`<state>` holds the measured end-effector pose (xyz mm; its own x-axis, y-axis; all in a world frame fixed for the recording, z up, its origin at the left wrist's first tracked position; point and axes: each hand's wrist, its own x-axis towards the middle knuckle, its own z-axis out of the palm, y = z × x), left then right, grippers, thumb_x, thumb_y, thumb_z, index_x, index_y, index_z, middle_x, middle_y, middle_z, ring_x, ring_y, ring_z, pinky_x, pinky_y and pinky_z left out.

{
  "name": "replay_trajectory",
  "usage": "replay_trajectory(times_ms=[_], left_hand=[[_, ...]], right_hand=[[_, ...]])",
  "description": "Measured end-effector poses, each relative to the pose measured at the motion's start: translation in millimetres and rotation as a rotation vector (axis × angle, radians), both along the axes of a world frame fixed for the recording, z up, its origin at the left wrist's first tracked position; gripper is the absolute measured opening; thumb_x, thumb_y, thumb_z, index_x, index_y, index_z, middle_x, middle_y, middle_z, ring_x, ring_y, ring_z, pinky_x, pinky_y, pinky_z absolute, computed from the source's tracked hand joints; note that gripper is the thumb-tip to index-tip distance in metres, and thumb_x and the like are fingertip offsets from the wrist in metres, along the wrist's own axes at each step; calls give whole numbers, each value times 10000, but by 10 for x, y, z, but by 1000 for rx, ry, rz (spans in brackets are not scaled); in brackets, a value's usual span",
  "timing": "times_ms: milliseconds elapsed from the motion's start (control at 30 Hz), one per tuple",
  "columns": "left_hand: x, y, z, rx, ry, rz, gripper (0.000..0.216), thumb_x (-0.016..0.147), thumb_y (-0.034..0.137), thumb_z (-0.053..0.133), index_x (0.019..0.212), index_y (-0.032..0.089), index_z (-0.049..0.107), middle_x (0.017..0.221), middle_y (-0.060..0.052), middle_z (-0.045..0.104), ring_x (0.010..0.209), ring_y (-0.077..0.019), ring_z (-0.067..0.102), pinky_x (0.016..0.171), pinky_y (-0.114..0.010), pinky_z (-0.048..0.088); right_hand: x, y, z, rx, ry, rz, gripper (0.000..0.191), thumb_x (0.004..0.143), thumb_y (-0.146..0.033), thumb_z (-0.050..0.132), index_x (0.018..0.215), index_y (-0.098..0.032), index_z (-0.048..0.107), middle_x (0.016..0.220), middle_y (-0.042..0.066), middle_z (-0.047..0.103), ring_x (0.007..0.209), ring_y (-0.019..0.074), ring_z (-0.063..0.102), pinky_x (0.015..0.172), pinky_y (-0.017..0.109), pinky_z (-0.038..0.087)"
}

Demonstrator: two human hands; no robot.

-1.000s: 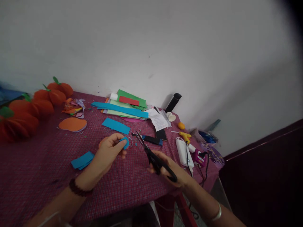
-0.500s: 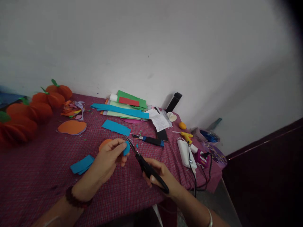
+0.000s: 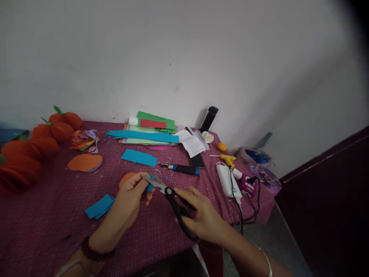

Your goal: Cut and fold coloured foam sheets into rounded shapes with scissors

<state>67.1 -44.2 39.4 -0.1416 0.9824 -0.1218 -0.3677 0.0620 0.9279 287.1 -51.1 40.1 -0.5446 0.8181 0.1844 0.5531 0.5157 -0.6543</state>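
Observation:
My left hand (image 3: 131,196) pinches a small blue paper piece (image 3: 150,187) just above the table. My right hand (image 3: 201,217) grips black-handled scissors (image 3: 170,198), whose blades reach the blue piece at my left fingertips. An orange paper circle (image 3: 126,179) lies under my left hand. A stack of blue paper rectangles (image 3: 99,206) sits to the left of my left wrist. A larger blue strip (image 3: 138,157) lies further back on the checked maroon tablecloth (image 3: 43,223).
Orange paper pumpkins (image 3: 34,142) line the left edge beside an orange disc (image 3: 84,162) and scraps. Coloured paper sheets (image 3: 147,132), a black bottle (image 3: 209,118), a craft knife (image 3: 180,168), a yellow glue gun (image 3: 227,158) and a white power bank (image 3: 227,181) with cables fill the back and right.
My right hand swung the scissors leftward, from apart to blades meeting the blue piece. My left hand kept its pinch and dropped slightly. The camera tilted down a little.

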Motion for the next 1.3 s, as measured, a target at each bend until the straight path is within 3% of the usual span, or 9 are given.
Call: replay_trajectory(times_ms=[467, 833, 1300], left_hand=[[30, -1, -18, 50, 8, 13, 177, 701, 305, 744, 698, 172, 628, 572, 43, 596, 458, -73, 490, 410, -173, 383], [56, -18, 19, 11, -19, -11, 246, 656, 344, 782, 666, 173, 605, 545, 35, 590, 446, -76, 471, 398, -175, 363], [82, -21, 32, -12, -7, -28, 265, 647, 367, 782, 657, 164, 613, 541, 29, 573, 440, -78, 452, 396, -184, 353]], right_hand=[[-58, -9, -47, -57, 105, 13, 664, 733, -144, 693, 1367, -268, 539, 1044, 69, 653, 904, 202, 576, 836, 369, 467], [-28, -19, -33, -24, 55, 17, 645, 759, -134, 640, 1382, -251, 520, 936, 43, 572, 803, 168, 540, 713, 318, 447], [15, -8, -88, 8, 51, 19, 627, 776, -140, 616, 1389, -226, 513, 920, 46, 541, 789, 168, 533, 684, 311, 445]])
